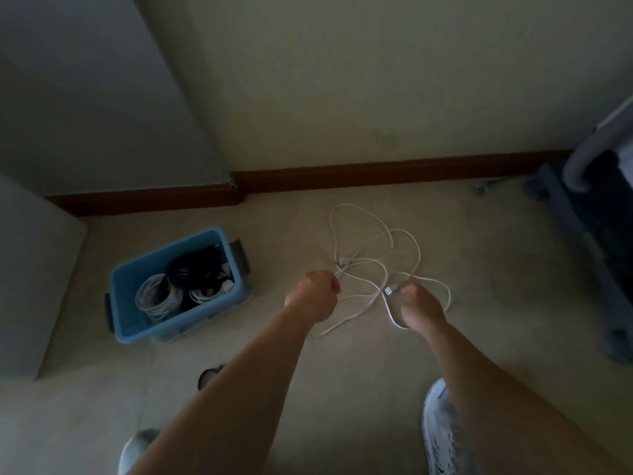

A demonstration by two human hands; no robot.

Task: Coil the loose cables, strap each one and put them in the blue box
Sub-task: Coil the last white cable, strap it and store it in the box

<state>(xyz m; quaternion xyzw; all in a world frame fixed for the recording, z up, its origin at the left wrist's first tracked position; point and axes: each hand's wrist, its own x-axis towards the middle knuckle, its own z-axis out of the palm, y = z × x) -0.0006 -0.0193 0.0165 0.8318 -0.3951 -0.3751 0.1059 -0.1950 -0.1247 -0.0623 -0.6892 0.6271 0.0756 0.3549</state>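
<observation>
blue box already holds coiled cables; right of it we grip one loose white cable on the floor, left hand and right hand curled round strands, with coiling, strapping and boxing pending.

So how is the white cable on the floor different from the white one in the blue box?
The floor cable sprawls in loose, messy loops, while the box cable is wound into a neat round coil. The left hand grips the floor cable, but the box cable sits untouched in the blue box. Both are white and thin.
</observation>
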